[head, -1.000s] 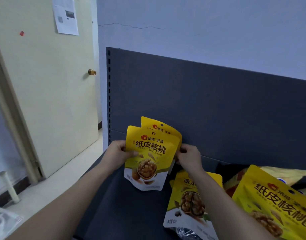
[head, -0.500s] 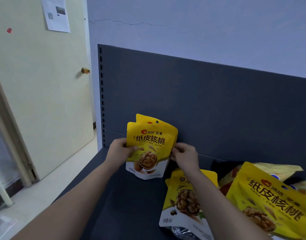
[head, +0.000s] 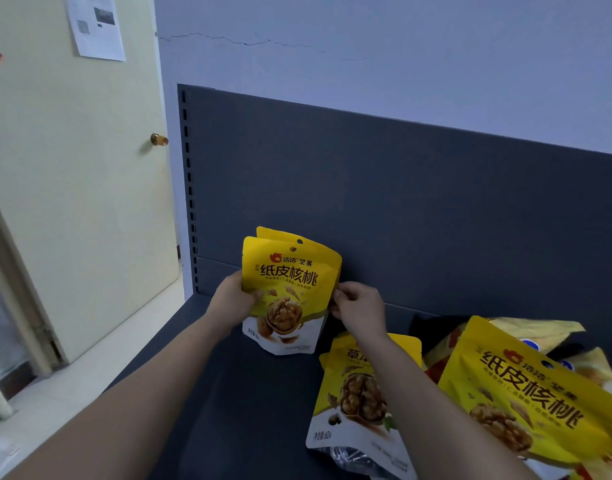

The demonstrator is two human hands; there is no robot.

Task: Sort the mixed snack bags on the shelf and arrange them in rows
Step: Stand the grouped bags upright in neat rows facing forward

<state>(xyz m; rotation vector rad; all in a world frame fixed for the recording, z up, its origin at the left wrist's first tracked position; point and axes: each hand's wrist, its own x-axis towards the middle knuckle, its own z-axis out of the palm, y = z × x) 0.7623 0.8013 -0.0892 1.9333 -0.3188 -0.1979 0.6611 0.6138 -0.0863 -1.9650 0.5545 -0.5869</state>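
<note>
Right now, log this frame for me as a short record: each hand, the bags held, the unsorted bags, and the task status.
left hand: grips the left edge of the front walnut bag
right hand: pinches that bag's right edge
front walnut bag: upright, label facing the camera, near the back panel
second bag: directly behind it, only its top showing
unsorted bags: lying bag under the right forearm; large tilted bag at right
shelf: dark
status: row just started at the left end
</note>
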